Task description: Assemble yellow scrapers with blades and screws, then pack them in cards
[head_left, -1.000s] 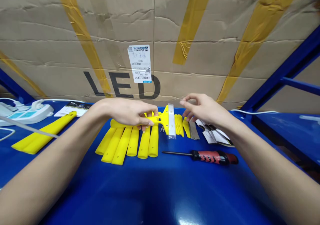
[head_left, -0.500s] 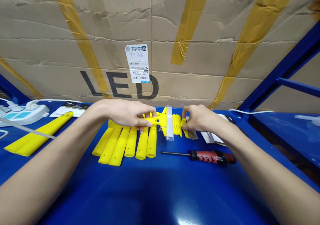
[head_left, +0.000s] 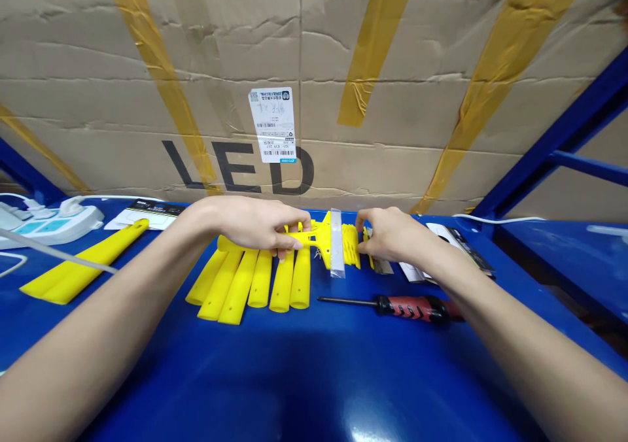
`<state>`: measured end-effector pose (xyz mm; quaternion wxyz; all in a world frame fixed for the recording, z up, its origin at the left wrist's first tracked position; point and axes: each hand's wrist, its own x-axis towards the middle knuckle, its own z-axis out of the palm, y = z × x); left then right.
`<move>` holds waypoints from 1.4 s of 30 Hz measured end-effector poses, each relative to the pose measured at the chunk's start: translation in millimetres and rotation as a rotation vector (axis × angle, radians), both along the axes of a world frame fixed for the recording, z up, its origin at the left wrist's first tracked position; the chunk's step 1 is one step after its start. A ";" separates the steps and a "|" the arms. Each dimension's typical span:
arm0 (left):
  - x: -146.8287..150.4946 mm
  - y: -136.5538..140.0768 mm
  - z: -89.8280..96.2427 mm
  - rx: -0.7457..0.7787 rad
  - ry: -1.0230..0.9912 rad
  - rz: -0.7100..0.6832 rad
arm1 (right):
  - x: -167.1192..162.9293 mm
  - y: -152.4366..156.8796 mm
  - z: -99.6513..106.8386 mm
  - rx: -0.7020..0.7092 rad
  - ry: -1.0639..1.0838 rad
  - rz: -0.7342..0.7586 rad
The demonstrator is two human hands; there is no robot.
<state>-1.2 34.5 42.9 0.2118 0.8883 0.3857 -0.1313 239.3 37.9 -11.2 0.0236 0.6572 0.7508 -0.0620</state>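
Observation:
My left hand (head_left: 267,226) is closed around the narrow neck of a yellow scraper (head_left: 321,238). A clear plastic sleeve (head_left: 337,242) covers the scraper's wide blade end, which points right. Just past it stands a row of thin yellow plastic pieces (head_left: 350,246). My right hand (head_left: 385,233) is at the row's right end, thumb and forefinger curled on a small yellow plastic piece, partly hidden by the fingers. Several yellow tubular handles (head_left: 234,291) lie side by side below my left hand. A screwdriver (head_left: 409,307) with a red and black grip lies nearer me, its tip pointing left.
A large cardboard box (head_left: 324,56) stands behind the blue table (head_left: 294,376). On the left are a power strip (head_left: 73,223), a grey cable and more yellow handles (head_left: 88,265). Printed cards (head_left: 461,249) lie on the right, near a blue metal frame (head_left: 554,135).
The view has shifted slightly, moving the scene a little to the right. Against the row of yellow pieces, my right hand has moved slightly left. The left hand keeps its hold on the scraper.

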 end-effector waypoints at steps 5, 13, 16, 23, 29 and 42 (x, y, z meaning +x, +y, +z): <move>0.1 0.5 -0.8 0.000 0.003 -0.011 | 1.3 0.4 -1.1 -0.026 0.002 0.024; -2.8 1.8 -1.3 -0.019 -0.017 -0.003 | 7.4 0.2 9.9 0.062 0.016 -0.001; -3.3 2.4 -0.9 -0.027 -0.024 -0.001 | 11.8 -3.2 22.0 0.161 0.143 -0.040; -4.2 1.6 -0.1 -0.027 -0.022 -0.002 | 16.4 -2.5 27.4 0.044 0.663 -0.086; -4.8 2.1 0.9 -0.026 -0.010 0.019 | 19.2 -2.8 21.0 -0.193 0.971 0.065; -6.1 2.0 1.0 -0.017 -0.030 0.031 | 3.8 -5.7 14.4 -0.441 1.305 -0.081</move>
